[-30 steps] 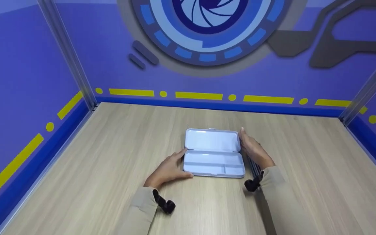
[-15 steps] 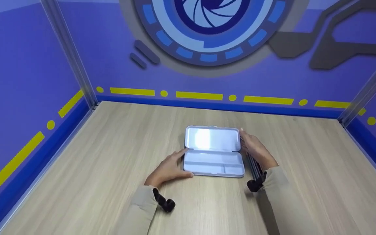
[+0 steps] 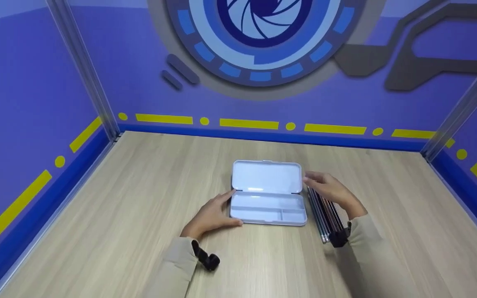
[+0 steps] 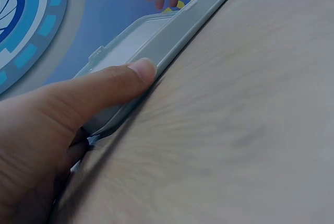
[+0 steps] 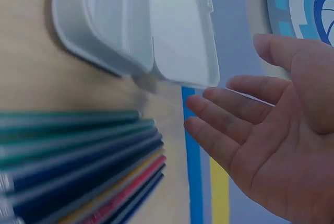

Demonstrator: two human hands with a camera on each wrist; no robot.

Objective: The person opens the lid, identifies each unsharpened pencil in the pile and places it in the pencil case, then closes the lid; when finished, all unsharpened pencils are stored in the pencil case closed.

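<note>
Resting on the wooden tabletop point(image 3: 131, 215), an open white pencil case point(image 3: 268, 193) lies near the middle, lid point(image 3: 266, 176) tipped back toward the purple wall point(image 3: 263, 99), tray part toward the person. Tray shows a long compartment and a smaller one at its right end; nothing visible inside.

Left hand point(image 3: 210, 214): fingers fairly straight and relaxed, laid flat on the tabletop at the case's left end. Thumb point(image 4: 112, 85) presses along the near-left edge of the tray, clearly touching in the left wrist view. No grip round the case.

Right hand point(image 3: 333, 191): spread loosely, palm down, fingers point(image 5: 224, 125) extended and slightly apart, holding nothing. It hovers just right of the lid's right end, above the far ends of a row of coloured pencils point(image 3: 325, 215). Whether the fingertips touch the lid or the pencils cannot be told.

Pencils lie side by side on the tabletop, just beside the case's right end, running roughly front to back. Colours in the right wrist view: greens, blues, a yellow, a red point(image 5: 83, 182).

Beige sleeves on both arms; a black wrist-mounted device point(image 3: 206, 259) shows at the left cuff.
</note>
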